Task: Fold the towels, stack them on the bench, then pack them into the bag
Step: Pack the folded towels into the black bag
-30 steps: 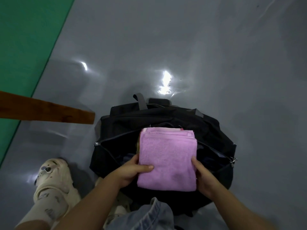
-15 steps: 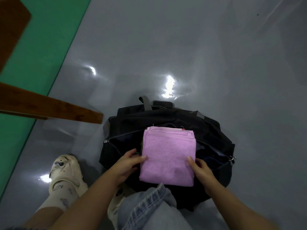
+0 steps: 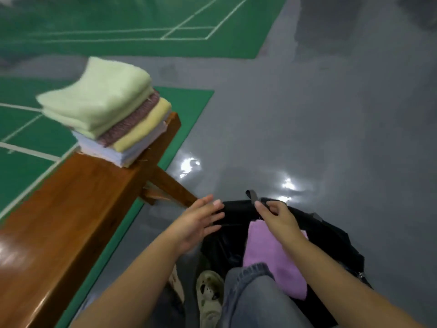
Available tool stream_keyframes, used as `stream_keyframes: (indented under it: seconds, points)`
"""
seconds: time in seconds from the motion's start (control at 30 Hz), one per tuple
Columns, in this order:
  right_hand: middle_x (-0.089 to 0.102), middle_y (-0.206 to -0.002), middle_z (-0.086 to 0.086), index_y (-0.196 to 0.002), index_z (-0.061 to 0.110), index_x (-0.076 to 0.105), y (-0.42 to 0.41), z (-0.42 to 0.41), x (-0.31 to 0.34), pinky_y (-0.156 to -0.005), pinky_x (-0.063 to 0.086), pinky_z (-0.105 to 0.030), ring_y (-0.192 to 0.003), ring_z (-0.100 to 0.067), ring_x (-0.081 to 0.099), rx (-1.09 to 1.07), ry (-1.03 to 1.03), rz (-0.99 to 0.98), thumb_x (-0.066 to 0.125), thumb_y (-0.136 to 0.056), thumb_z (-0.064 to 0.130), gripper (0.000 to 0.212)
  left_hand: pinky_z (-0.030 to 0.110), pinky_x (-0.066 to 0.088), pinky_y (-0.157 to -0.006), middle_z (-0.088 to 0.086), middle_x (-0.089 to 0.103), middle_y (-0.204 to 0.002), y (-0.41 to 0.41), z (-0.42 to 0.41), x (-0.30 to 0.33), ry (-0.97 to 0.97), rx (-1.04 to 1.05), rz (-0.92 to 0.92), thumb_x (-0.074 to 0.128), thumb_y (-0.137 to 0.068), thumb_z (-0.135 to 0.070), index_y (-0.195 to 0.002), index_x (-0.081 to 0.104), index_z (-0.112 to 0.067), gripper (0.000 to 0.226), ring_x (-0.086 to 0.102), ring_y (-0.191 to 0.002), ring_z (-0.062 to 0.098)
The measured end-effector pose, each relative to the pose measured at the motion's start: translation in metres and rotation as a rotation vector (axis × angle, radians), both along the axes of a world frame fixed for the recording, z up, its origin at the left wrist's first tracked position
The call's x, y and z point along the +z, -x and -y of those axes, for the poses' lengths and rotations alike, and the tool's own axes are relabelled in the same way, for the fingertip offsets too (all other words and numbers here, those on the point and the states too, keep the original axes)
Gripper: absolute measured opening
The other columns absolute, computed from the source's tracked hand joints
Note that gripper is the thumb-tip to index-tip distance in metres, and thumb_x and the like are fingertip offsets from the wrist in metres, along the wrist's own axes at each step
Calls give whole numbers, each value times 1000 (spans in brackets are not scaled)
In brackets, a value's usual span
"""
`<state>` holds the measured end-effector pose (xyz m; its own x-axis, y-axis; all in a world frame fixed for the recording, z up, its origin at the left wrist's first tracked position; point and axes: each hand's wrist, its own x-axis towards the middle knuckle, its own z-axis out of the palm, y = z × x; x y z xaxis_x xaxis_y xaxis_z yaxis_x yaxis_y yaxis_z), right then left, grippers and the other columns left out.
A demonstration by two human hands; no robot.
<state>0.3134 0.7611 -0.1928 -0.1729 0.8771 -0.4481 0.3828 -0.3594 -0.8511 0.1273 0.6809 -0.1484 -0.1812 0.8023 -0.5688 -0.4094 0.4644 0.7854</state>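
Note:
A folded purple towel lies in the open black bag on the floor at lower right. Both my hands are lifted off it and hold nothing. My left hand hovers with fingers spread at the bag's left edge, near the bench leg. My right hand hangs above the far end of the purple towel, fingers loosely bent. On the end of the wooden bench stands a stack of folded towels: pale green on top, then maroon, yellow and white.
A grey glossy floor surrounds the bag. Green court mats with white lines lie beyond and left of the bench. My jeans knee and a pale clog sit just in front of the bag.
Both hands have let go of the purple towel, which now lies in the bag. The view has swung up and left, bringing the bench and its towel stack into sight.

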Motion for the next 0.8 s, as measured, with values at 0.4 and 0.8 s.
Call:
stream_keyframes:
  seconds: [0.4,0.8]
  points:
    - [52,-119,-9,-118,17,46,134,19,217,-71,51,-30,-106,-18,57,326,153,-438,62,-84,50,51,43,48,-91,13,62,-121,94,85,157,-260,416,-48,59,-84,-38,-138,43,-13,61,60,-110,27]
    - [42,-141,-22,-142,2,31,263,-5,211,-109,33,-43,-134,-34,39,253,535,-726,70,-80,45,85,44,31,-112,25,31,-150,169,28,152,-207,684,199,50,-93,-52,-151,14,-3,84,34,-137,37]
